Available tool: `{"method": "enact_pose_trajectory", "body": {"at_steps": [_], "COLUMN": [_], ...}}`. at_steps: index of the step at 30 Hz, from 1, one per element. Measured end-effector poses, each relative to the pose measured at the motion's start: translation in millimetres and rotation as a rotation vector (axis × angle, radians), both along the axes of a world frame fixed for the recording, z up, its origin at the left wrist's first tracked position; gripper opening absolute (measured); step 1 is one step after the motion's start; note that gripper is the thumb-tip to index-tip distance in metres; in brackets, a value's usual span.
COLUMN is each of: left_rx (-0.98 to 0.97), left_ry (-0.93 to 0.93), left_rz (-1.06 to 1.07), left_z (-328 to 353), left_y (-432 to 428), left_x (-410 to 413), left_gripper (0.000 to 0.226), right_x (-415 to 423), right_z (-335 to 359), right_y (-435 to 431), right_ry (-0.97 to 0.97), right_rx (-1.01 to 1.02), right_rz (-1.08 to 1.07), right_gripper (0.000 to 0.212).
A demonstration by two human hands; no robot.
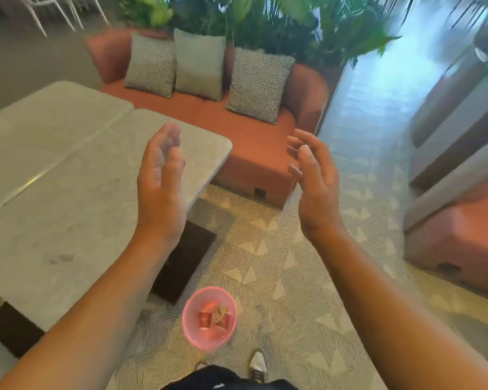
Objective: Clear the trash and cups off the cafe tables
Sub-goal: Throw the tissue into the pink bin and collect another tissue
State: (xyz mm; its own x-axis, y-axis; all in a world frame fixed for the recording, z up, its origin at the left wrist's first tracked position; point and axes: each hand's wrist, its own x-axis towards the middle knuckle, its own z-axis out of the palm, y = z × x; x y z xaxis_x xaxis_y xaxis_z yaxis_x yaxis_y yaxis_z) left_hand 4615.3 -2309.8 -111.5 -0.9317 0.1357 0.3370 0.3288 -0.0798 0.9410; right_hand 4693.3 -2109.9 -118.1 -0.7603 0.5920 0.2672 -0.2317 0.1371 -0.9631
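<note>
My left hand (159,178) is raised over the corner of the grey marble table (68,170), palm turned inward, fingers loosely together, holding nothing. My right hand (314,175) is raised opposite it over the floor, fingers apart and empty. Below, between my forearms, a pink bin (209,318) stands on the patterned carpet and holds red packaging and crumpled scraps. No cups or trash show on the marble tabletop.
A terracotta sofa (254,153) with three cushions stands beyond the table, backed by plants. Another terracotta seat (457,232) is at the right. The table's dark base (186,260) sits near the bin. My shoe (258,364) is at the bottom.
</note>
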Motion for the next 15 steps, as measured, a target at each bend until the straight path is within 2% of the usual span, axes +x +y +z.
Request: {"method": "enact_pose_trajectory", "body": {"at_steps": [7, 11, 15], "left_rx": [0.022, 0.016, -0.001], "left_ry": [0.068, 0.061, 0.069], "left_rz": [-0.075, -0.179, -0.336], "left_z": [22.6, 22.3, 18.8], "left_y": [11.8, 20.3, 31.7], "left_x": [12.7, 15.5, 24.2], "left_gripper": [0.042, 0.046, 0.053], "right_x": [24.3, 45.4, 75.6], "right_z": [25.4, 24.6, 21.8], "right_y": [-0.5, -6.2, -16.8], "right_ry": [0.036, 0.052, 0.070], "right_rx": [-0.023, -0.061, -0.098], "right_rz": [-0.068, -0.181, -0.328], "right_gripper": [0.042, 0.033, 0.042]}}
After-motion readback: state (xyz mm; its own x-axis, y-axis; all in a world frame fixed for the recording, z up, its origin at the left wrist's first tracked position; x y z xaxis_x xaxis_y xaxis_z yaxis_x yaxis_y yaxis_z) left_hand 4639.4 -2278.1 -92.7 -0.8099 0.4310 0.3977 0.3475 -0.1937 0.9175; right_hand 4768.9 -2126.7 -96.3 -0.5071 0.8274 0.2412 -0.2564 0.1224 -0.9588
